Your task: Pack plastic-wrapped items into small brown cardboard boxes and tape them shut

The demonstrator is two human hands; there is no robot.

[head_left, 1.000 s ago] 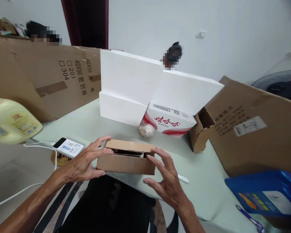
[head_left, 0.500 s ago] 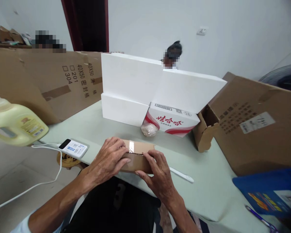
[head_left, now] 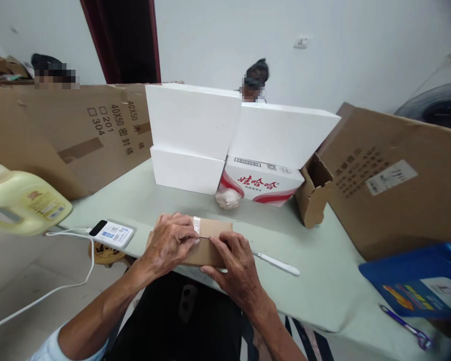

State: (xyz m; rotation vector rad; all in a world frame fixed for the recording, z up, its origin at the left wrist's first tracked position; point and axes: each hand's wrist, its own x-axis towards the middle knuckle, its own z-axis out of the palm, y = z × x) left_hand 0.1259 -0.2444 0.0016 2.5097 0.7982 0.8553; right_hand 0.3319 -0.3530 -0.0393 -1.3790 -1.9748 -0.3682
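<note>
A small brown cardboard box (head_left: 220, 228) lies near the table's front edge, a strip of clear tape (head_left: 196, 227) running across its top. Over its left part curls my left hand (head_left: 173, 240), thumb and fingertips pinched at the dark seam beside the tape. My right hand (head_left: 235, 263) grips the right part, fingertips on the same seam and thumb low on the near side. The fingers cover much of the box. Just right of my right hand rests a white-handled knife (head_left: 278, 263); its far end is partly hidden.
White boxes (head_left: 191, 120) and a red-and-white printed carton (head_left: 263, 183) stand behind, with a crumpled clear wad (head_left: 228, 198) before them. Large cardboard panels flank the table. A power bank (head_left: 111, 234), yellow jug (head_left: 26, 200), blue container (head_left: 417, 286) and purple pen-like item (head_left: 404, 323) surround the workspace.
The view has shifted slightly. My fingertips have drawn closer together along the box's seam, and the left hand is more tightly pinched beside the tape. More of the knife shows.
</note>
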